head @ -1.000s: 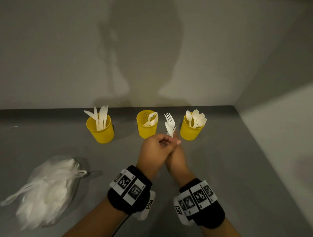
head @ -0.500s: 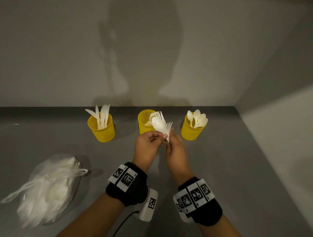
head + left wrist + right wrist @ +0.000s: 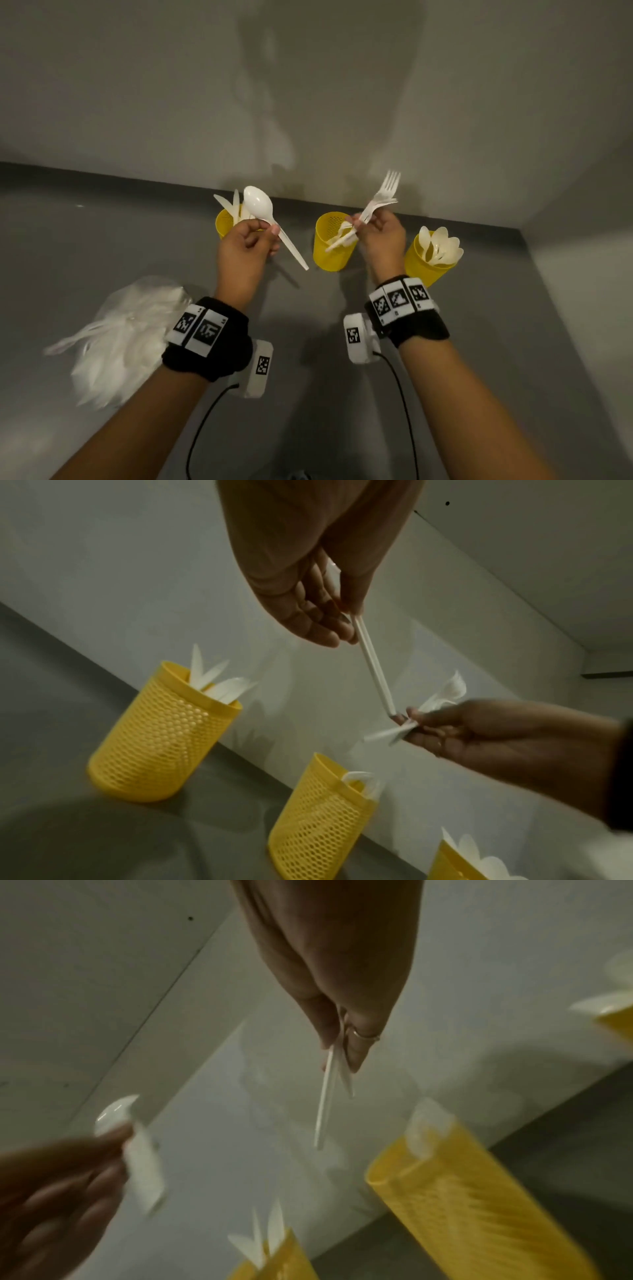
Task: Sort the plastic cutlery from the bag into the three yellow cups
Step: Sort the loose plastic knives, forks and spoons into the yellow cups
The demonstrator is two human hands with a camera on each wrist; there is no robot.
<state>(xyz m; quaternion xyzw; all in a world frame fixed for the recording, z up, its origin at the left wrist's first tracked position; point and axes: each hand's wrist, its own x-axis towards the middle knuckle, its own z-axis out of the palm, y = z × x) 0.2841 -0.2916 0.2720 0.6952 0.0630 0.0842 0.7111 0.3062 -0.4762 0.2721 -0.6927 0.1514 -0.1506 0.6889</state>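
Observation:
Three yellow mesh cups stand in a row by the back wall. The left cup [image 3: 222,222] holds knives, the middle cup [image 3: 330,246] holds forks, and the right cup [image 3: 424,265] holds spoons. My left hand [image 3: 246,245] pinches a white plastic spoon [image 3: 262,210] by its handle, in front of the left cup. My right hand [image 3: 380,236] grips two white forks [image 3: 375,204] above the middle cup, tines up. The white plastic bag [image 3: 120,339] with more cutlery lies at the left. In the left wrist view the spoon handle [image 3: 373,669] slants down toward the right hand [image 3: 479,731].
The cups stand on a grey counter [image 3: 325,377] closed in by a pale back wall and a side wall at the right. Cables run from the wrist cameras along both forearms.
The hands were together in front of the middle cup with the cutlery between them. They have parted: the left one took the spoon leftward, the right one kept the forks and rose.

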